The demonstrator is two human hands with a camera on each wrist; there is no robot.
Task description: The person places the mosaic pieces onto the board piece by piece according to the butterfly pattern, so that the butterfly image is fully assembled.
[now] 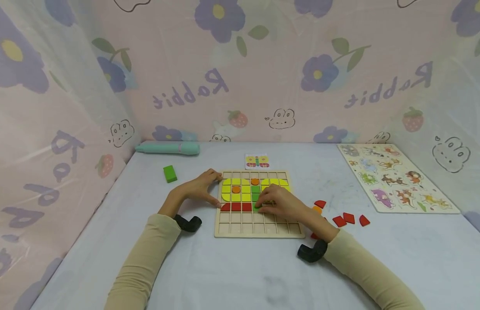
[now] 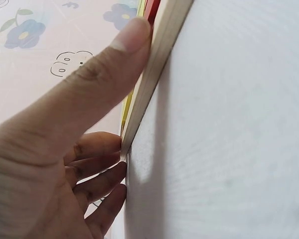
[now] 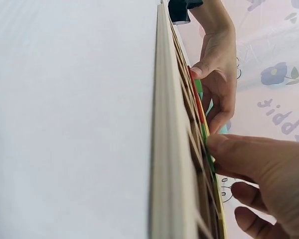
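A wooden grid board (image 1: 259, 236) lies on the table, with yellow tiles (image 1: 245, 190), orange discs (image 1: 236, 189), a row of red tiles (image 1: 236, 207) and a column of green tiles (image 1: 255, 189) in its cells. My left hand (image 1: 201, 187) rests along the board's left side, thumb on the edge beside the red row, fingers spread toward the far corner. Over the middle of the board, my right hand (image 1: 280, 201) pinches a green tile (image 1: 255, 206) at the column's near end, right of the red row. Its fingertips partly cover that tile.
Loose red tiles (image 1: 348, 218) and an orange disc (image 1: 317, 209) lie right of the board, partly behind the right forearm. A picture card (image 1: 257, 162) is behind it. Farther off are a green block (image 1: 170, 174), a teal pen-shaped case (image 1: 168, 148) and an animal puzzle board (image 1: 395, 178).
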